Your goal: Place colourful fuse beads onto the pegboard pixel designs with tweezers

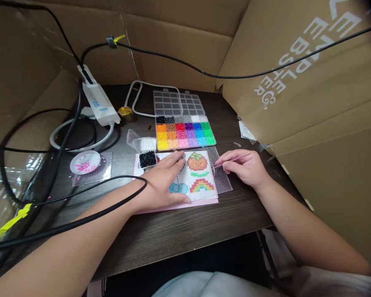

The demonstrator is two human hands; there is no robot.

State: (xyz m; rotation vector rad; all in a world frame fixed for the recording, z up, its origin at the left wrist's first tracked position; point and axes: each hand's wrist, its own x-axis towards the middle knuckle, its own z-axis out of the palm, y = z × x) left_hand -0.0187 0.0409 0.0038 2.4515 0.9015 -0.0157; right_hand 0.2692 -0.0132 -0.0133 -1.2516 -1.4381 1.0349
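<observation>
My left hand lies flat, fingers stretched out, on a pattern sheet printed with bead pictures of an orange fruit and a rainbow. My right hand is closed in a pinch on thin metal tweezers, whose tips point left over a clear pegboard beside the sheet. A bead box with many coloured compartments sits just beyond the sheet, its clear lid folded back. A small tub of black beads stands by my left fingertips.
A white dish with pink beads rests on another pegboard at the left. A white power adapter, several black and white cables and a small gold cap lie behind. Cardboard walls enclose the dark table.
</observation>
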